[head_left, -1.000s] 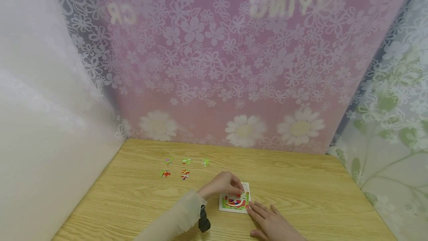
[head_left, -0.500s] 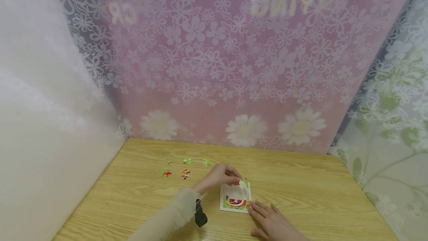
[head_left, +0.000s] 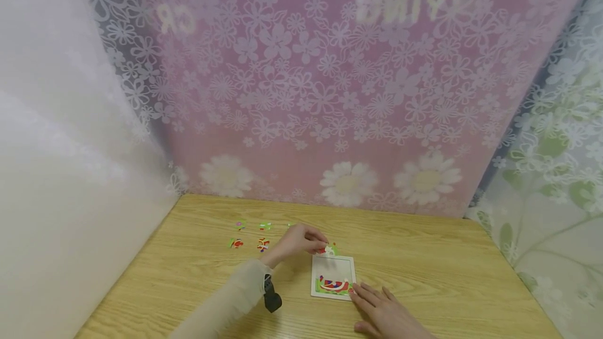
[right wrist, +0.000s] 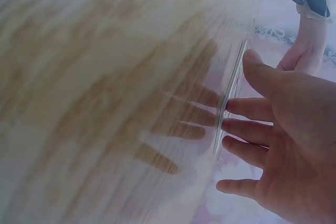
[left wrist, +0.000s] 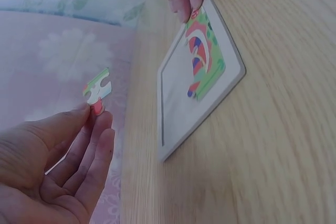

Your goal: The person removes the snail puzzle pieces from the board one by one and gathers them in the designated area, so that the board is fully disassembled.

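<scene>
My left hand (head_left: 301, 240) pinches a jigsaw puzzle piece (left wrist: 98, 91) between thumb and fingertips. In the head view it is above the far edge of a white puzzle tray (head_left: 332, 262); the left wrist view shows the piece lifted clear of the table. Joined pieces (left wrist: 202, 56) in red, green and blue fill the near strip of the tray, whose other part shows bare white. The right hand (head_left: 383, 307) lies with straight fingers, their tips touching the tray's near right corner. In the right wrist view those fingers (right wrist: 247, 109) meet the tray's edge.
Several loose puzzle pieces (head_left: 263, 245) lie on the wooden table (head_left: 414, 255) at the far left. One of them is partly hidden behind the left hand. A flowered curtain (head_left: 306, 93) closes off the table's far edge.
The left hand has lifted the pinched puzzle piece off the tray and moved it away and to the left, baring the tray's white middle. The right hand has stayed at the corner.
</scene>
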`<state>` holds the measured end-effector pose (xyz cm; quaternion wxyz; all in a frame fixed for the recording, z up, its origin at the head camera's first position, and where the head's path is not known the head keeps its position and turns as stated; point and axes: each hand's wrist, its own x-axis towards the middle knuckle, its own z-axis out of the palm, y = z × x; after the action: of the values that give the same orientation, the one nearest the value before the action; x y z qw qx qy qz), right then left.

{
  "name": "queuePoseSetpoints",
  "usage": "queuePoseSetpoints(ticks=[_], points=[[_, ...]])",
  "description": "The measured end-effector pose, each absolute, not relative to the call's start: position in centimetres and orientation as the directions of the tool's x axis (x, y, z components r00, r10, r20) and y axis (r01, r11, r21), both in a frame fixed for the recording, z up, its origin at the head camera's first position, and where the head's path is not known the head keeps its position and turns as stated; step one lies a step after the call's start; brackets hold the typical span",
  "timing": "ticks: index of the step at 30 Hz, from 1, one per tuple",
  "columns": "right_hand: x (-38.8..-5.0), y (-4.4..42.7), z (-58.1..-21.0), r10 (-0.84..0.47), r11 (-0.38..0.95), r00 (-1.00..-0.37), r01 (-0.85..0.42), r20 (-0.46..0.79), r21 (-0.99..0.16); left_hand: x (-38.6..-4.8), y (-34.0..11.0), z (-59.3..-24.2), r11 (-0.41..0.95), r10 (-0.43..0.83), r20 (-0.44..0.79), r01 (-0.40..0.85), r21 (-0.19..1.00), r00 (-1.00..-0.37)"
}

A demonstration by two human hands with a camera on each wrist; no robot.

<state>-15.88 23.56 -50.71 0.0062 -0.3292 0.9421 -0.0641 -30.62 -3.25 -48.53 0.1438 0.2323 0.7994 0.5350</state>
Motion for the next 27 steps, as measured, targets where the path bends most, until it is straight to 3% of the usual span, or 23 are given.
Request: queuePoseSetpoints(ticks=[6, 16, 27], points=[[-15.8, 23.5, -50.6, -0.612, 0.782, -0.791, -0.609, 0.017, -0.132, -30.8, -4.6, -48.6, 0.328, 0.511, 0.032, 0.23, 0.916, -0.859], [-15.9, 23.7, -51.2, -0.65, 0.752, -0.752, -0.658, 0.115, -0.051, -31.7, -7.8, -48.9, 0.378, 0.462, 0.062, 0.259, 0.889, -0.885], [-16.0, 23.8, -51.4, -0.649, 0.749, -0.75, -0.659, 0.129, -0.063, -32.4, -11.4, -48.2, 0.416, 0.404, 0.054, 0.236, 0.878, -0.913]])
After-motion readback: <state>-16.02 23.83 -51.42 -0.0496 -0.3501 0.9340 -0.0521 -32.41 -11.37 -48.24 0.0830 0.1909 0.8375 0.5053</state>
